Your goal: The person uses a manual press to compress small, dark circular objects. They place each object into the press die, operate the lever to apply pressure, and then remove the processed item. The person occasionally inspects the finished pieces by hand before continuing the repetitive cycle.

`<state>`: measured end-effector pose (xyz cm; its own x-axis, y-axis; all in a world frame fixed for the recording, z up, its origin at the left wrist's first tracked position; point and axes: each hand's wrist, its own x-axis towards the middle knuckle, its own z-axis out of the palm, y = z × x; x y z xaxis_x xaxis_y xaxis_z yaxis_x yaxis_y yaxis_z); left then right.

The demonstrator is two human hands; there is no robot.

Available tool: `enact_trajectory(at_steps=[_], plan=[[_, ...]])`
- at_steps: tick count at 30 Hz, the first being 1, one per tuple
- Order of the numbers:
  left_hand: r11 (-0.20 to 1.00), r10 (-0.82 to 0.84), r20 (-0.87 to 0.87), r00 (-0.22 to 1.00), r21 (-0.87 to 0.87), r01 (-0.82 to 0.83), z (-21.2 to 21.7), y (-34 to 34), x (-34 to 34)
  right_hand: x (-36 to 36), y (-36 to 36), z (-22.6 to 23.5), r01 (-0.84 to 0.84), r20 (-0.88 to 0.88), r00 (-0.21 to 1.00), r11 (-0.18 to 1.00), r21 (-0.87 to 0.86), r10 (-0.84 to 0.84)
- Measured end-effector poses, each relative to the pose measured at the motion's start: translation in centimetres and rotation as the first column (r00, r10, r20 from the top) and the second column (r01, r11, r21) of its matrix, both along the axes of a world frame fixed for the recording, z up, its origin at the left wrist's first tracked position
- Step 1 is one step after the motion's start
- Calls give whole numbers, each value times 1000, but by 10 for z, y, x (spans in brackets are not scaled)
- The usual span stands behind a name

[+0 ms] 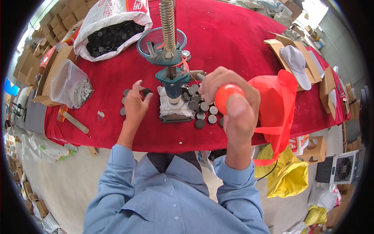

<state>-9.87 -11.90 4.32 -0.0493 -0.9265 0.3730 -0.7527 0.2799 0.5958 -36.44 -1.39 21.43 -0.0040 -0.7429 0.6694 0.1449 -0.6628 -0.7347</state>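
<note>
In front of me on the red cloth stands a blue-green hand press (172, 84) with a tall coil spring. My right hand (233, 103) is wrapped round the red ball knob (229, 95) of its lever, right of the press. Left of the press, my left hand (136, 102) pinches a small black disc (147, 91) between thumb and fingers. Grey round discs (203, 106) lie loose beside the press base (176, 117), on its right. Several more dark discs (123, 111) lie by my left hand, partly hidden by it.
A white sack of black discs (111, 37) lies open at the back left. A clear plastic tub (68, 84) spills small pale parts nearby. A hammer-like tool (76, 123) lies at the left front. A red bag (272, 105) and a box with a cap (296, 64) are at right.
</note>
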Motion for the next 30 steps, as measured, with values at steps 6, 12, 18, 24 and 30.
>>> enact_trajectory(at_steps=[6, 12, 18, 24, 30], plan=[[971, -224, -124, 967, -112, 211, 2, 43, -50, -1, 0, 4, -56, 47, 998, 992, 115, 50], [973, -195, -135, 972, -148, 175, -9, 38, -67, 3, 3, 0, -27, 55, 998, 995, 98, 22], [965, -237, -210, 949, -162, 205, -13, 36, -65, 7, 19, -30, 77, -10, 997, 995, -69, -78], [964, -235, -211, 949, -179, 199, -18, 33, -63, 4, 25, -26, 47, -59, 997, 999, -3, -47], [966, -223, -227, 948, -180, 184, -19, 32, -65, 7, 24, -26, 75, -44, 996, 997, 6, -75]])
